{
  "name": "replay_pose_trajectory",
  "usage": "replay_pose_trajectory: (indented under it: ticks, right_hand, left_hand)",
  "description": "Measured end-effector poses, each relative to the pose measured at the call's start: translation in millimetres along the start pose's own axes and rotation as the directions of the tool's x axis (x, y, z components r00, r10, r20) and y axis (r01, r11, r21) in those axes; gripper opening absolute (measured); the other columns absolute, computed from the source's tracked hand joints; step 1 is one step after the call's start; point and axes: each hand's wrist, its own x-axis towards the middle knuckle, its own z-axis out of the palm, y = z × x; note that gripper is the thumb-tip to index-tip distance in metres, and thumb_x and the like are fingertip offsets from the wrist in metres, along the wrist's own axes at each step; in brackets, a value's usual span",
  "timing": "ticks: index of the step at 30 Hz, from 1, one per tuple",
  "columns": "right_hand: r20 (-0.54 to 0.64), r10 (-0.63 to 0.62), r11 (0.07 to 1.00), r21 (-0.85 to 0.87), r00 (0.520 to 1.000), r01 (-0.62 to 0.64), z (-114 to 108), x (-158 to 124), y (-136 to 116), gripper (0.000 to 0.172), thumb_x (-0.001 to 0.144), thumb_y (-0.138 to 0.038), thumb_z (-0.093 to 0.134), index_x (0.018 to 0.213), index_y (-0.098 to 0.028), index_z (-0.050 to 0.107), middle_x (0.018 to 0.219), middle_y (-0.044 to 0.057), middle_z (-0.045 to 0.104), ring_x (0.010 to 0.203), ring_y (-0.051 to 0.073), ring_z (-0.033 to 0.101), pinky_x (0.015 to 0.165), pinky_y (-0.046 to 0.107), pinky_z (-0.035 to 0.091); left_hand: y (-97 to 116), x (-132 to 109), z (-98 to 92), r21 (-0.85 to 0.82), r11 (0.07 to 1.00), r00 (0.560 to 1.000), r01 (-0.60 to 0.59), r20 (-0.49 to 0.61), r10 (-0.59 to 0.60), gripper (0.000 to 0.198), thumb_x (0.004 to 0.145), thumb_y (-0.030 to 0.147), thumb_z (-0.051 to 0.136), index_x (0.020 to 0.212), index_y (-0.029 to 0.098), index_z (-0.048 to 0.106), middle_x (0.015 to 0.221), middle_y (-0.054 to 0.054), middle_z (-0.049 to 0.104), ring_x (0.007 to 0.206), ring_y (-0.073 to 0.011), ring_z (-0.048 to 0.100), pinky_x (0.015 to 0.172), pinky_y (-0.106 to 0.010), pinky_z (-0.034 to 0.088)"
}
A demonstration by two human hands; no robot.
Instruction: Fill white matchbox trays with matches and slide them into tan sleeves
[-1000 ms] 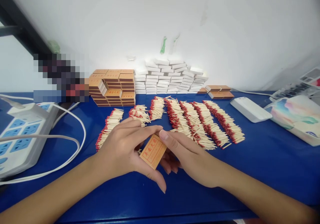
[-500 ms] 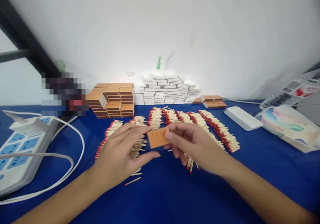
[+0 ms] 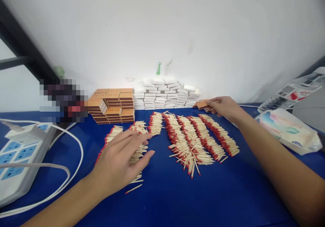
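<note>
At the back right, my right hand (image 3: pixel 223 108) has its fingers closed on an orange matchbox (image 3: pixel 202 104), over the short stack of matchboxes there. My left hand (image 3: pixel 127 156) is open, thumb and fingers apart with nothing between them, above the left rows of matches (image 3: pixel 138 154). More red-tipped matches (image 3: pixel 181 135) lie in slanting rows across the middle and right. A single match (image 3: pixel 133 188) rests apart, in front of the left hand.
Orange matchboxes (image 3: pixel 111 101) are stacked at the back left, beside a pile of white matchbox trays (image 3: pixel 165 95) along the wall. A power strip (image 3: pixel 22 159) with looping white cables stands at the left. A tissue pack (image 3: pixel 289 130) lies at the right on the blue table (image 3: pixel 177 200).
My right hand has moved away from the left hand to the back right, carrying the orange matchbox to the small stack. The left hand stays nearly in place.
</note>
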Motion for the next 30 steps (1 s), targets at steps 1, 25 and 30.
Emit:
replay_pose_trajectory:
  ticks: [1, 25, 30]
  right_hand:
    - [0.000, 0.001, 0.999, -0.032, 1.000, -0.001, 5.2, 3.6, 3.4, 0.024, 0.097, -0.036, 0.069, 0.090, -0.014, 0.072, 0.080, 0.014, 0.077, 0.056, 0.016, 0.059, 0.050, 0.030, 0.044]
    - [-0.016, -0.224, 0.834, -0.521, 0.974, 0.183, 27.1, 14.8, 27.4, 0.035, 0.092, -0.053, 0.073, 0.101, -0.019, 0.078, 0.101, 0.013, 0.083, 0.091, 0.031, 0.076, 0.074, 0.037, 0.053]
    - [-0.014, -0.226, 0.830, -0.527, 0.974, 0.185, 24.5, 13.9, 26.6, 0.037, 0.094, -0.055, 0.070, 0.100, -0.019, 0.078, 0.099, 0.012, 0.083, 0.091, 0.031, 0.076, 0.075, 0.037, 0.052]
  left_hand:
    - [0.1, 0.3, -0.3, 0.009, 1.000, 1.000, -0.005, -0.004, 0.005, 0.038, 0.097, 0.020, 0.074, 0.134, 0.019, 0.062, 0.100, -0.005, 0.080, 0.095, -0.0226, 0.073, 0.091, -0.039, 0.060]
    - [-0.8, 2.3, -1.4, 0.008, 1.000, 0.999, -0.029, 0.032, 0.029, 0.033, 0.096, 0.016, 0.074, 0.129, 0.016, 0.067, 0.109, -0.007, 0.080, 0.110, -0.0237, 0.069, 0.100, -0.040, 0.057]
    - [-2.7, 2.1, -1.2, -0.004, 1.000, 0.999, -0.030, 0.038, 0.030, 0.036, 0.096, 0.016, 0.075, 0.131, 0.016, 0.066, 0.110, -0.008, 0.079, 0.112, -0.0247, 0.069, 0.101, -0.042, 0.058]
